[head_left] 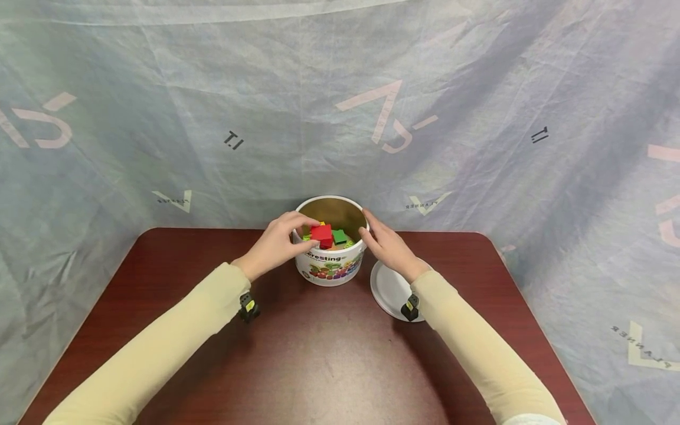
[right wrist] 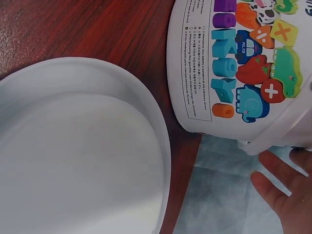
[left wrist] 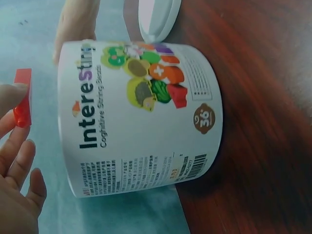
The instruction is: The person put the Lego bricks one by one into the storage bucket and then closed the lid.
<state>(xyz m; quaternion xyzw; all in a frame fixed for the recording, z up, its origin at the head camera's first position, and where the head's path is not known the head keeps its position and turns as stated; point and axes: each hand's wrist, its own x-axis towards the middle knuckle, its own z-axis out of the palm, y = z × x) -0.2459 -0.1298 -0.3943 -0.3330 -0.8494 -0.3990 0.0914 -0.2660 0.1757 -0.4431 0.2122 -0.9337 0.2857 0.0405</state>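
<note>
A white round bucket [head_left: 329, 277] with printed toys on its side stands on the table, its top uncovered. Over its mouth my left hand [head_left: 281, 243] pinches a red block [head_left: 321, 234] between thumb and fingers; the left wrist view shows that red block [left wrist: 23, 97] held above the rim. Below it, a green block [head_left: 339, 237] and other coloured pieces lie inside, partly hidden by the hand. My right hand [head_left: 389, 248] rests against the bucket's right rim, fingers fairly straight and spread, as the right wrist view also shows near the white handle [right wrist: 273, 131].
A white round lid [head_left: 390, 289] lies on the table right of the bucket, partly under my right forearm. The dark red-brown table [head_left: 319, 354] ends just behind the bucket, where a grey printed cloth [head_left: 265, 118] hangs; cloth also hangs at both sides.
</note>
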